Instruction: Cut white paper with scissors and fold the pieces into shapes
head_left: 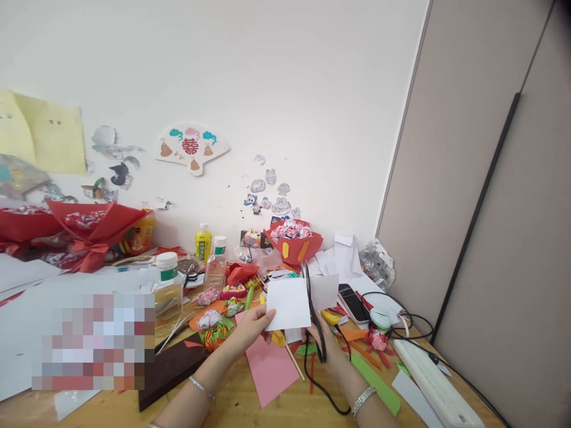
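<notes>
My left hand (261, 324) pinches the lower left edge of a white piece of paper (288, 303), thumb on top. Black-handled scissors (316, 321) are in my right hand (329, 339), blades pointing away from me along the paper's right edge. Beyond the blades stands another flap of white paper (325, 291); whether it is still joined to the held piece I cannot tell. Beneath my hands lie a pink paper sheet (272, 371) and a thin wooden stick (294, 361).
A red-wrapped paper bouquet (294, 241) stands against the wall. To the right lie a phone (354, 302), a white power strip (435, 383) and black cables. Clear bottles (168, 297), crumpled paper flowers (215, 336) and a dark box (169, 368) are on the left.
</notes>
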Action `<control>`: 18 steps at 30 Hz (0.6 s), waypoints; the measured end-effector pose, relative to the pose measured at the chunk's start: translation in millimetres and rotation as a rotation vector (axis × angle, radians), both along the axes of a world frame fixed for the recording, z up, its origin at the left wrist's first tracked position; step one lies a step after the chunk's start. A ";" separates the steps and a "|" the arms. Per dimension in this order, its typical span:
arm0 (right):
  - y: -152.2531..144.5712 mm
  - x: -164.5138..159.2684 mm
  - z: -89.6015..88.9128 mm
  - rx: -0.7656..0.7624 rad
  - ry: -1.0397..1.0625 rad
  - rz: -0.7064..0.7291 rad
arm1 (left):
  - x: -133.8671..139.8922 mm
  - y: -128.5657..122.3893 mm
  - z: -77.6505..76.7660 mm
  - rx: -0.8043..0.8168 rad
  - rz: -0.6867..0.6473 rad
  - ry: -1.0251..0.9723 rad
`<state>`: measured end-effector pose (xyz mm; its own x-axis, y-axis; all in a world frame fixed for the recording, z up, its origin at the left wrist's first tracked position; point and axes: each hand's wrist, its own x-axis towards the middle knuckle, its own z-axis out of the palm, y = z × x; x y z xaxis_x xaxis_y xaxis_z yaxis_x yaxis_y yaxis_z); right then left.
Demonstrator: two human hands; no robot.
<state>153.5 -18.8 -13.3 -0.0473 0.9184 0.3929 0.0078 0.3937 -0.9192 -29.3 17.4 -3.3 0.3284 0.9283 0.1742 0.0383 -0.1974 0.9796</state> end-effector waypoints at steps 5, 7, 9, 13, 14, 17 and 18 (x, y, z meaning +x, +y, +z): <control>3.2 0.5 -3.4 -0.054 0.050 0.091 | 1.0 0.8 -3.4 -0.009 0.008 -0.011; 4.0 0.1 -5.2 -0.055 0.056 0.077 | 1.7 1.4 -5.1 -0.008 -0.003 -0.012; 4.2 -0.5 -6.2 -0.054 0.055 0.065 | 2.4 1.3 -5.7 -0.008 -0.015 -0.006; 4.9 -1.3 -8.1 -0.041 0.044 0.054 | 3.7 -1.4 -3.7 -0.010 -0.035 0.015; 5.3 -1.3 -8.9 -0.039 0.041 0.052 | 3.9 -2.2 -2.9 -0.011 -0.036 0.021; 6.9 -0.7 -11.4 -0.037 0.037 0.043 | 4.2 -3.5 -1.2 -0.012 -0.031 0.030; 7.3 -0.4 -11.9 -0.034 0.032 0.038 | 4.2 -3.6 -1.0 -0.013 -0.028 0.027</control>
<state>153.1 -11.5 -25.2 -0.0701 0.9289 0.3636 -0.0361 0.3619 -0.9315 -25.1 13.9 -4.3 0.3590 0.9208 0.1527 0.0594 -0.1858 0.9808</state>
